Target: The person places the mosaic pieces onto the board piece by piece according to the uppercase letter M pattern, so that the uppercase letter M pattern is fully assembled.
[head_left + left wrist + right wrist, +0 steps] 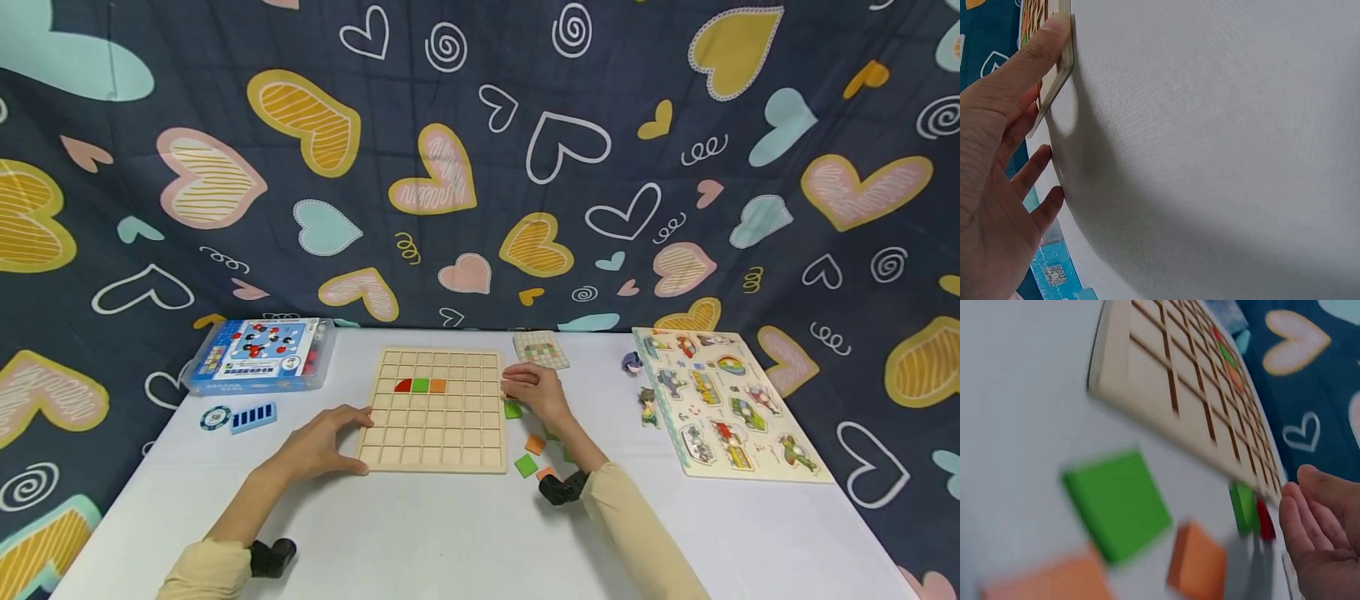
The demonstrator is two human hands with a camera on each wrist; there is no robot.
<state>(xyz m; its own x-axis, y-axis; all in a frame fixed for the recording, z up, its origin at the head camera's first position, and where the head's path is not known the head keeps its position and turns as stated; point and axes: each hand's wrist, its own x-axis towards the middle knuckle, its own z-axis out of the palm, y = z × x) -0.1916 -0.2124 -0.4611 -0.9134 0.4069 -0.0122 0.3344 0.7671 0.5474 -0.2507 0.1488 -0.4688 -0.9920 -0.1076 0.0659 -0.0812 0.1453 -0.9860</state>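
A wooden grid board (441, 433) lies mid-table. One row of it holds a red rounded piece (403, 386), a green square (420, 386) and an orange square (437, 386). My left hand (318, 442) touches the board's left side, thumb at the near corner and fingertips farther up the edge. Just past the right edge is my right hand (540, 396), its fingers loosely bent, with no piece showing between them. Below those fingertips in the right wrist view stand a loose red piece (1265, 519) and a green piece (1244, 506).
Loose green squares (526, 465) and orange squares (535, 444) lie right of the board. A pattern card (542, 348) is behind them. At far right are a picture puzzle board (735, 408) and small figures (648, 407); at far left, a plastic box (258, 354) and a blue piece (253, 418).
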